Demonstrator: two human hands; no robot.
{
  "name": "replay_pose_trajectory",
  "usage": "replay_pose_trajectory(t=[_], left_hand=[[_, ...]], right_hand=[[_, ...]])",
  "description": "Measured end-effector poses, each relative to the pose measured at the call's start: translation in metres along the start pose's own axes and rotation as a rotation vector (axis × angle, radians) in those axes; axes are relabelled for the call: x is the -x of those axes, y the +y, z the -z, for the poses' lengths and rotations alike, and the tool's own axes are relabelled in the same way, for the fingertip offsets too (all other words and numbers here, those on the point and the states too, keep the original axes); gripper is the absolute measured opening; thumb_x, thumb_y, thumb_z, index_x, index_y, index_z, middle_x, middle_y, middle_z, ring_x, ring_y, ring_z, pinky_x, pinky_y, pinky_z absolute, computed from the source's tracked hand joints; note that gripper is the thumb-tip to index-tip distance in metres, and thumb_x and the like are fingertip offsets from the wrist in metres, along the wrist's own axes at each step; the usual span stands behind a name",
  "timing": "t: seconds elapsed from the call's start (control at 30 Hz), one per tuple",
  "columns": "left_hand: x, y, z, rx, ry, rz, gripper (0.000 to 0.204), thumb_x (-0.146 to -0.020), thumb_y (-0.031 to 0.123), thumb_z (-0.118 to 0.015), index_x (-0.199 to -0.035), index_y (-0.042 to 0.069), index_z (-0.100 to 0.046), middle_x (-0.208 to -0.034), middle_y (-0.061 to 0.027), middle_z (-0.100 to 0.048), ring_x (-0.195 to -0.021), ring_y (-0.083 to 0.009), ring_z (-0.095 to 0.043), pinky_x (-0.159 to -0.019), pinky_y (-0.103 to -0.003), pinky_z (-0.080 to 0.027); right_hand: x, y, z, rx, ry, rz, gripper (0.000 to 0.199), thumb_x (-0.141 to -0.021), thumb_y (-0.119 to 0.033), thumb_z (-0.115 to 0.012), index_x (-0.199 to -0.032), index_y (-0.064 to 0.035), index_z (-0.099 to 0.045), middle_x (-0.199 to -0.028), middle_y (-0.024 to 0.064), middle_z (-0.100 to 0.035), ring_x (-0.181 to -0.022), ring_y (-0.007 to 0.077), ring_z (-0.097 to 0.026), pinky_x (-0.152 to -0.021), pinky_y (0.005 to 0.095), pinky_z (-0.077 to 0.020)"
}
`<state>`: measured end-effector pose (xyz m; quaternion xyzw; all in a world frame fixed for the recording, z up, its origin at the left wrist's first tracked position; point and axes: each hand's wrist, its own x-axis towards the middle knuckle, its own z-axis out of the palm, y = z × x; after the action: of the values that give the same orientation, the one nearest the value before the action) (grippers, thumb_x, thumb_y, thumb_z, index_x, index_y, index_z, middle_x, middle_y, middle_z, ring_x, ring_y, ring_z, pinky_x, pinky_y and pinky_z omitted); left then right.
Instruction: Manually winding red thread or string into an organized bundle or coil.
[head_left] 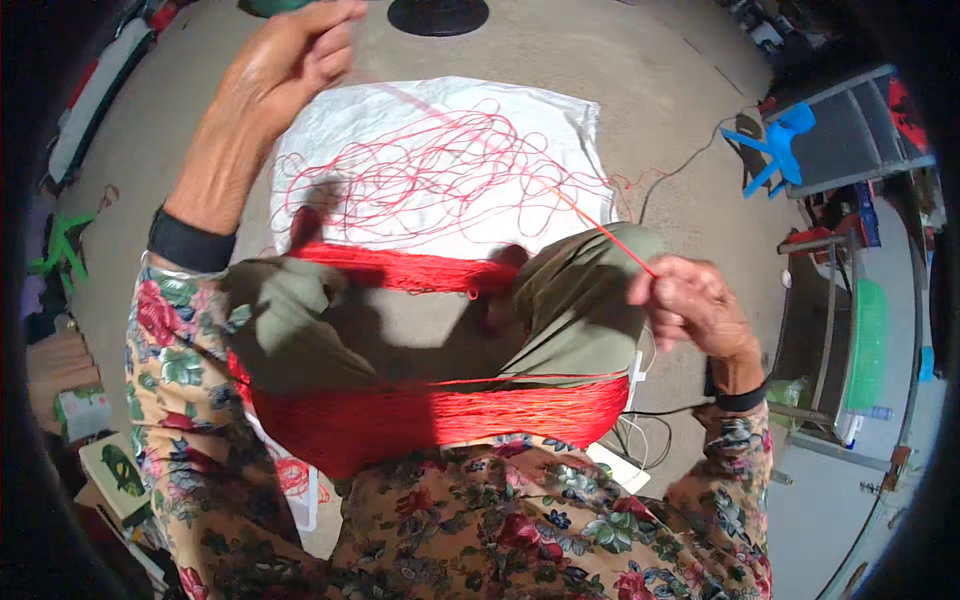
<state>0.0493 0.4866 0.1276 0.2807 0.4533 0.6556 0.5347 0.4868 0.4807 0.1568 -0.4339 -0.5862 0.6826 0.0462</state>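
Raised at the upper left, my left hand [295,65] is closed in a pinch. A taut red cord [610,235] runs from it, partly blurred, down to my right hand [697,305], whose fingers are closed on the cord beside my right knee. Around my bent legs goes a thick skein of red cord. Its far band [400,268] crosses beyond my knees, and its near band [510,412] lies across my lap. In front, loose red cord [420,165] lies in tangled loops on a white sheet [570,112] on the floor.
At the right are a blue plastic object [785,150], a dark grey box [850,135] and a metal-framed rack [815,330] with a green basket [870,340]. A dark cable [665,178] crosses the floor. A black round base [438,16] stands beyond the sheet.
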Motion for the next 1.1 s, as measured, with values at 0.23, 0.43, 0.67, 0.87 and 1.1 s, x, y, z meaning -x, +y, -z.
replay_pose_trajectory(t=[0.23,0.43,0.67,0.87,1.1], left_hand=[[-0.032,-0.059,0.06,0.04,0.154,0.15,0.014,-0.097,0.012,-0.055,-0.102,-0.001,-0.055,-0.059,0.0019,-0.037,-0.047,-0.0079,-0.031,-0.041,-0.026,-0.023],[-0.081,-0.099,0.053,-0.138,0.343,0.113,0.031,-0.096,0.019,-0.06,-0.118,-0.002,-0.056,-0.093,-0.0101,-0.064,-0.071,-0.0192,-0.061,-0.059,-0.025,-0.047],[-0.039,-0.098,-0.017,-0.329,-0.288,0.082,0.037,-0.099,0.027,-0.057,-0.115,-0.006,-0.062,-0.109,-0.0135,-0.067,-0.101,-0.0187,-0.065,-0.09,-0.029,-0.053],[0.001,-0.074,-0.027,-0.44,-0.581,0.145,0.037,-0.095,0.035,-0.059,-0.112,0.002,-0.067,-0.068,0.0054,-0.049,-0.058,-0.0037,-0.037,-0.053,-0.022,-0.031],[0.092,0.004,0.236,-0.903,0.291,0.222,0.025,-0.092,0.029,-0.064,-0.099,0.005,-0.07,-0.056,0.0089,-0.036,-0.046,-0.004,-0.03,-0.042,-0.023,-0.025]], right_hand=[[0.079,0.141,0.141,0.048,0.512,-0.107,0.03,-0.094,-0.033,-0.064,-0.095,-0.0032,-0.065,-0.065,0.0002,-0.055,-0.058,0.0101,-0.051,-0.062,0.0297,-0.0476],[-0.06,0.124,0.155,-0.248,0.502,-0.08,0.025,-0.097,-0.03,-0.06,-0.096,-0.0044,-0.06,-0.066,-0.0017,-0.053,-0.065,0.0111,-0.054,-0.067,0.0281,-0.0443],[-0.19,-0.056,0.029,-0.503,-0.079,0.143,0.018,-0.099,-0.018,-0.056,-0.097,-0.0001,-0.057,-0.077,0.0044,-0.056,-0.072,0.0167,-0.061,-0.079,0.0337,-0.0574],[-0.218,-0.108,0.048,-0.341,-0.181,0.475,0.029,-0.097,-0.019,-0.055,-0.12,-0.0016,-0.052,-0.073,-0.0032,-0.048,-0.062,0.0082,-0.049,-0.065,0.0269,-0.0505],[-0.215,-0.065,0.293,-0.414,0.705,0.359,0.011,-0.093,-0.016,-0.065,-0.096,-0.0115,-0.055,-0.059,-0.0069,-0.031,-0.049,0.0084,-0.033,-0.057,0.0258,-0.0385]])
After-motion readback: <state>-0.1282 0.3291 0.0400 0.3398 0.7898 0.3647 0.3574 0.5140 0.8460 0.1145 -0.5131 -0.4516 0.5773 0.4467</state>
